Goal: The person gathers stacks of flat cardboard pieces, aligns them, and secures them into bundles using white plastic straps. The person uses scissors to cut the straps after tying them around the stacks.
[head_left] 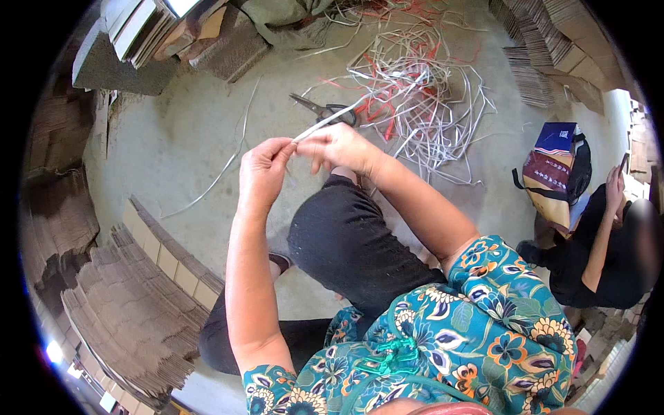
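Head view, thin white strap (325, 124) stretched taut, pinched between both hands

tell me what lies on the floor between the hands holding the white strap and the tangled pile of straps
In the head view, a pair of scissors lies on the concrete floor, between the hands' shared strap and the strap pile.

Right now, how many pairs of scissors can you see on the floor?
1. The scissors lie on the concrete floor, just beyond the hands, beside the heap of plastic straps. Others may be hidden under that heap.

head-worn fisheye, looking steeply down, close
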Available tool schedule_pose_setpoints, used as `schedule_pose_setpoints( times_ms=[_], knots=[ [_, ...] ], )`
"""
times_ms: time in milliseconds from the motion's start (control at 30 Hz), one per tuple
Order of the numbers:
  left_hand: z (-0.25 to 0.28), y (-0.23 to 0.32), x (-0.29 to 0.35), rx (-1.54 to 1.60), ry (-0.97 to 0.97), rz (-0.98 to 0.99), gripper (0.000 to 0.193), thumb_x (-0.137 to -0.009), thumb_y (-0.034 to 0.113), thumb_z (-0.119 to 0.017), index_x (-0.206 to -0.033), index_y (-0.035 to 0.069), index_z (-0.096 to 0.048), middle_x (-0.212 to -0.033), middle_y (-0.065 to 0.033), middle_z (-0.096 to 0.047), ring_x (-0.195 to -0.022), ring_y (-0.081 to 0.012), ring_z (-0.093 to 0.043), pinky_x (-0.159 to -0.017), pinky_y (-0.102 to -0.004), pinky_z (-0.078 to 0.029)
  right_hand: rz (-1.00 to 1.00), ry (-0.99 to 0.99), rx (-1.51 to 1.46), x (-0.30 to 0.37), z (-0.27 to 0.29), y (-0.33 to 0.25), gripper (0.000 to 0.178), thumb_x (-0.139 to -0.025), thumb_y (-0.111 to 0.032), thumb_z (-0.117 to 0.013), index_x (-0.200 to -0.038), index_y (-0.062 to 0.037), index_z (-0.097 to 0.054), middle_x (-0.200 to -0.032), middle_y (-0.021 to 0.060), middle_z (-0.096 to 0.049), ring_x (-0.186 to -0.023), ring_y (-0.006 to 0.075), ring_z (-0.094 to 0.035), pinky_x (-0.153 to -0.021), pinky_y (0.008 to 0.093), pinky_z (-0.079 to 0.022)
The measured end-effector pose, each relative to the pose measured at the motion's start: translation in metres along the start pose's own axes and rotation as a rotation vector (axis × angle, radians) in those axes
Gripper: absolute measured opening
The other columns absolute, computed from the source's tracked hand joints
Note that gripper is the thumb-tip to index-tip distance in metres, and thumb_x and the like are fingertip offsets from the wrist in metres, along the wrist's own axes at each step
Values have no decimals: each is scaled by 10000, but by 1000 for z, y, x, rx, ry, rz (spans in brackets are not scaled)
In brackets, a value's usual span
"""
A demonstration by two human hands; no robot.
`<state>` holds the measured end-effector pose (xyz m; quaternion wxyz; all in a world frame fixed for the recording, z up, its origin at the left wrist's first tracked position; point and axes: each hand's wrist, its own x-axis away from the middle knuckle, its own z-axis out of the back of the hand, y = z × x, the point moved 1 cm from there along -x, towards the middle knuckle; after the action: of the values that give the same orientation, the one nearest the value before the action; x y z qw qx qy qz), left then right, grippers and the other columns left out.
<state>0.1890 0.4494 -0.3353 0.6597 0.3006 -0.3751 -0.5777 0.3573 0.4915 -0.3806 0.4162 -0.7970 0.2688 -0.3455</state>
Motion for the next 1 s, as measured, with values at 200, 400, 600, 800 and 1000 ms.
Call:
schedule_pose_setpoints(
  times_ms=[200,400,600,800,1000],
  knots=[
    [43,42,28,67,-69,-10,119,-876,101,-584,-903,15,-661,-622,26,-518,-562,-46,-439,-507,-204,-364,258,428,-986,-14,95,-23,71,-873,-33,-523,-916,15,-553,-730,25,-555,-524,57,-496,-483,175,-447],
    [170,-10,84,-157,274,27,120,-897,112,-573,-907,33,-663,-628,73,-417,-568,-31,-356,-493,-192,-277,377,833,-709,2,280,-80,133,-868,-68,-487,-763,-3,-535,-586,32,-496,-452,120,-425,-436,243,-350],
    [273,-105,164,-214,443,220,166,-915,159,-562,-935,21,-652,-646,67,-426,-588,-30,-364,-520,-184,-282,370,890,-522,13,304,-106,125,-884,-53,-472,-941,26,-550,-709,79,-566,-503,124,-458,-445,242,-350],
    [312,-164,190,-622,462,468,198,-900,225,-556,-908,52,-651,-594,8,-458,-561,-67,-432,-522,-240,-365,520,703,-530,-22,273,-110,155,-914,-109,-496,-913,10,-596,-773,106,-621,-597,173,-541,-535,277,-442],
    [323,-237,215,-645,411,512,195,-882,232,-566,-937,63,-646,-647,-71,-547,-594,-153,-522,-580,-295,-432,592,469,-272,-65,305,-153,185,-930,-90,-471,-1058,22,-545,-867,125,-618,-680,182,-569,-608,296,-478]
  ],
)
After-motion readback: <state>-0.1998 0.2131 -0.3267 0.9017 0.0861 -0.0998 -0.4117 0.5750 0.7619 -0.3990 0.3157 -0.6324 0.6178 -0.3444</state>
